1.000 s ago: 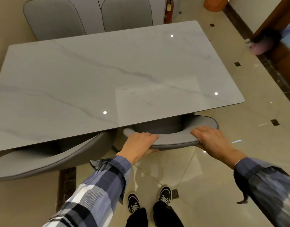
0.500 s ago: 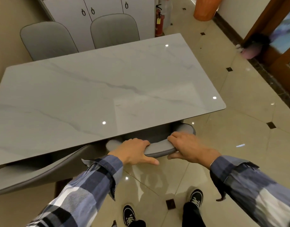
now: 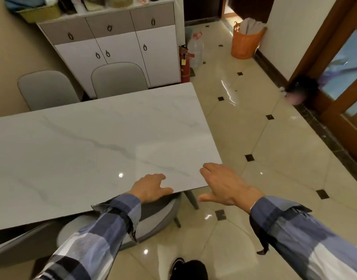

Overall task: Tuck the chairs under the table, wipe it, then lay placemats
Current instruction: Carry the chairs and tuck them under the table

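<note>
The white marble-look table (image 3: 82,150) fills the left half of the head view. A grey padded chair (image 3: 157,221) sits pushed under its near edge, only the curved backrest showing. My left hand (image 3: 151,187) hovers over the table's near edge above that backrest, fingers apart and holding nothing. My right hand (image 3: 224,183) is lifted by the table's near right corner, fingers spread, also empty. A second grey chair (image 3: 16,245) shows under the near edge at the far left. Two more grey chairs (image 3: 119,78) (image 3: 46,88) stand tucked at the far side.
A white sideboard (image 3: 121,45) with grey drawers stands against the far wall. A red fire extinguisher (image 3: 184,63) and a large water bottle (image 3: 195,48) stand beside it, an orange bin (image 3: 245,42) further right. Glossy tiled floor (image 3: 274,158) extends to the right; a wooden door frame (image 3: 335,93) borders it.
Both hands have let go of the near chair's backrest and lifted up to table height. The chair now sits further under the table. My view has tilted up toward the sideboard.
</note>
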{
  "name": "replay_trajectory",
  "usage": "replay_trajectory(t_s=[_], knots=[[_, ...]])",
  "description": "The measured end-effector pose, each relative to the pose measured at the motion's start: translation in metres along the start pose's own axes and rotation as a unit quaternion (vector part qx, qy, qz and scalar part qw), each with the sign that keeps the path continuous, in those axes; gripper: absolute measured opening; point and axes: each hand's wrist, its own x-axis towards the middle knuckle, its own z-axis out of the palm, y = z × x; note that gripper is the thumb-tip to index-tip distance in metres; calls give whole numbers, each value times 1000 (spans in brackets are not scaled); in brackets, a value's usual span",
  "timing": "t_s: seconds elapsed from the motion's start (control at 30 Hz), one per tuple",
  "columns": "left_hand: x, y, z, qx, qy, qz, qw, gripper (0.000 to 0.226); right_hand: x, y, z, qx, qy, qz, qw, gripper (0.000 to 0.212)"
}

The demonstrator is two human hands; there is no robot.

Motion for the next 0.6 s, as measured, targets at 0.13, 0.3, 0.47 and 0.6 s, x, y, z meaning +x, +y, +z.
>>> replay_trajectory(t_s=[0.13,0.3,0.47,0.6], knots=[[44,40,-25,38,3,-16,999,67,28,61,-11,-5,-11,-1,1000,72],[128,85,-61,37,38,-36,998,59,88,142,-21,7,-40,-8,999,67],[200,131,-97,-42,21,-56,997,58,141,215,-48,25,-101,-20,994,72],[245,157,-123,-76,24,-78,994,56,186,270,-64,4,-120,-50,992,78]])
